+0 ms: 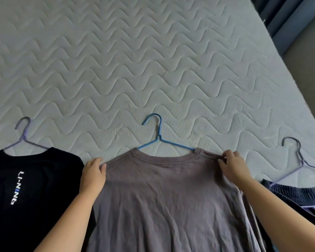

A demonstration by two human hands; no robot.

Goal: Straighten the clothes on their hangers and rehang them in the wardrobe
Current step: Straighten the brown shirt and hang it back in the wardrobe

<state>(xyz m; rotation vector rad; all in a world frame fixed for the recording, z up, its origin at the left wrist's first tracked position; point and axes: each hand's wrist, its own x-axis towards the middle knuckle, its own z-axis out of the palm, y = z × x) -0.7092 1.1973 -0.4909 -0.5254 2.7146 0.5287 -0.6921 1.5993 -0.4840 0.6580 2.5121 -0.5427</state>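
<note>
The grey T-shirt (162, 197) lies flat on the bed (153, 60), threaded on the blue hanger (159, 140). The left grip (93, 173) pinches the shirt's left shoulder edge; the right grip (233, 165) pinches the right shoulder seam, fingers curled.

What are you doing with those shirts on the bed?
A person is straightening a grey shirt on a blue hanger, flat on the mattress. The left grip holds one shoulder and the right grip pinches the other. A black shirt on a purple hanger lies to its left, dark shorts to its right. None is hung up yet.
</note>
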